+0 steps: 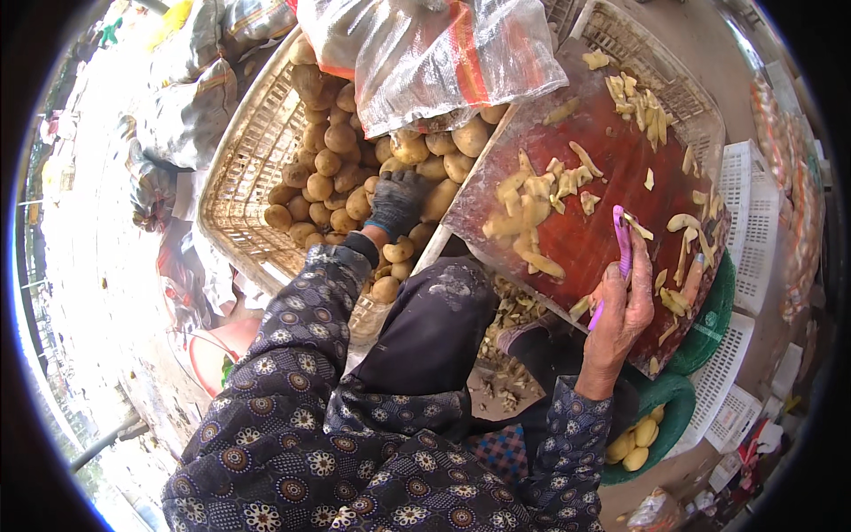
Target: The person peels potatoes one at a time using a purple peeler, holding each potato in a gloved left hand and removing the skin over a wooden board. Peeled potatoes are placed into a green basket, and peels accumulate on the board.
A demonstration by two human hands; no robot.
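My left hand (pixel 399 199), in a dark knitted work glove, reaches down onto unpeeled potatoes (pixel 326 163) heaped in a large dirty plastic crate (pixel 249 156). Its fingers touch the pile, and I cannot tell whether they grip a potato. Bare, my right hand (pixel 618 309) grips a purple-handled peeler (pixel 622 239) with a piece of peel at its head. That hand is over a red board (pixel 585 246), strewn with potato peelings (pixel 528 219). A second tool with an orange-brown handle (pixel 693 279) lies near the board's right edge.
A clear plastic woven sack (pixel 425 66) with red stripes overhangs the potatoes. Below the board, a green tub (pixel 675 425) holds peeled potatoes (pixel 637 439). White plastic crates (pixel 751 226) stand at right. Peelings (pixel 508 372) litter the ground between my legs, and filled sacks (pixel 189 113) stand at upper left.
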